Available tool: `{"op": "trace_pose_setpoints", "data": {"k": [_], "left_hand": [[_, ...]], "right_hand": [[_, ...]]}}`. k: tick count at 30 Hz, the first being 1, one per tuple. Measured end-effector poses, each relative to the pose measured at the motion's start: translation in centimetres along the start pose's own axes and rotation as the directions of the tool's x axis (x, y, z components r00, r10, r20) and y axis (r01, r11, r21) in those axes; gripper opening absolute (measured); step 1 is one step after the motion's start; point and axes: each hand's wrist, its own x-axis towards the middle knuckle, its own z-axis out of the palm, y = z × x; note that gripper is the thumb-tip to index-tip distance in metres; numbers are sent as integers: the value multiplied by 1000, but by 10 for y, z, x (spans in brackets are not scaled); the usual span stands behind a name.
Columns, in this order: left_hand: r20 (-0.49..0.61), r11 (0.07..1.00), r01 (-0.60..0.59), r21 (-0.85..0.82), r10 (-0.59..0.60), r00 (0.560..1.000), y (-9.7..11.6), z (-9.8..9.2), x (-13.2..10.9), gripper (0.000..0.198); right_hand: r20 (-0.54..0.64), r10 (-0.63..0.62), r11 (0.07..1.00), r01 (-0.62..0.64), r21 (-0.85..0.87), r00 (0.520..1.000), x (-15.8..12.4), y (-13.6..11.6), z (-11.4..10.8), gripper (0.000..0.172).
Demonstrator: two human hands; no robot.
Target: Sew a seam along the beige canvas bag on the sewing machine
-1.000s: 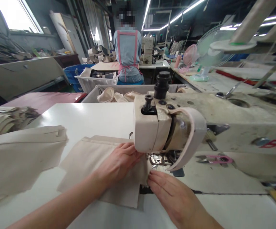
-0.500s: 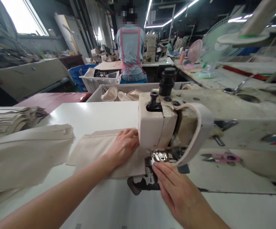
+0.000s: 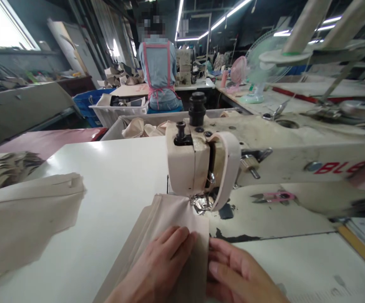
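A beige fabric piece [image 3: 172,212] lies folded in layers in front of the sewing machine [image 3: 182,170], its far end at the metal presser foot [image 3: 201,204]. Resting on top of the fabric, my left hand [image 3: 160,267] has its fingers lying on the cloth, slightly bent. My right hand [image 3: 237,269] is at the fabric's right edge with fingers curled and the thumb against that edge; part of its grip is hidden. Pink-handled thread snips [image 3: 273,197] lie on the machine bed, right of the needle area.
More beige fabric [image 3: 30,214] lies on the white table [image 3: 106,168] at left, beside a stack of cut pieces [image 3: 8,168]. Behind the machine stands a bin [image 3: 119,128] with fabric. A co-worker [image 3: 159,75] sits ahead, back turned. Fans [image 3: 254,80] stand at right.
The fabric has been turned and brought to the presser foot, its length now running toward me. Both hands have drawn back toward me, and the right now meets the fabric's edge. The view has shifted right.
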Motion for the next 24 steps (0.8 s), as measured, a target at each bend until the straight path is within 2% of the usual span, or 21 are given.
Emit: {"op": "trace_pose_setpoints", "data": {"k": [2, 3, 5, 6, 9, 12, 15, 18, 20, 24], "left_hand": [[38, 963, 98, -250, -91, 995, 1, -2, 4, 25], [56, 932, 177, -316, -168, 984, 3, -3, 6, 21], [64, 879, 314, -360, -312, 948, 6, -4, 8, 17], [67, 868, 338, -363, -337, 939, 7, -4, 9, 17], [79, 861, 349, -370, -345, 935, 8, -6, 18, 21], [159, 863, 335, -378, -296, 942, 0, -11, 38, 24], [265, 853, 369, -368, -284, 922, -11, -15, 60, 17], [310, 833, 402, -380, -295, 904, -21, -14, 70, 6], [333, 817, 420, -394, -299, 894, -25, -11, 71, 4], [322, 797, 470, -380, -362, 875, -25, -6, 67, 12]], "right_hand": [[-74, 7, 999, -11, -48, 997, 7, -12, -1, 46], [-75, 3, 997, -8, -73, 997, 10, -18, -2, 46], [-63, -17, 993, 9, -121, 998, 17, -24, -5, 45], [-63, -21, 990, 12, -140, 998, 20, -25, -6, 43], [-112, -48, 976, 22, -219, 993, 29, -20, -8, 35], [-175, -96, 954, 41, -297, 980, 34, -12, -7, 29], [-186, -133, 934, 60, -352, 974, 36, -10, -7, 20], [-191, -157, 915, 70, -397, 969, 36, -10, -9, 15], [-208, -184, 909, 86, -408, 960, 35, -7, -8, 21], [-271, -299, 844, 120, -523, 915, 25, 13, -1, 69]]}}
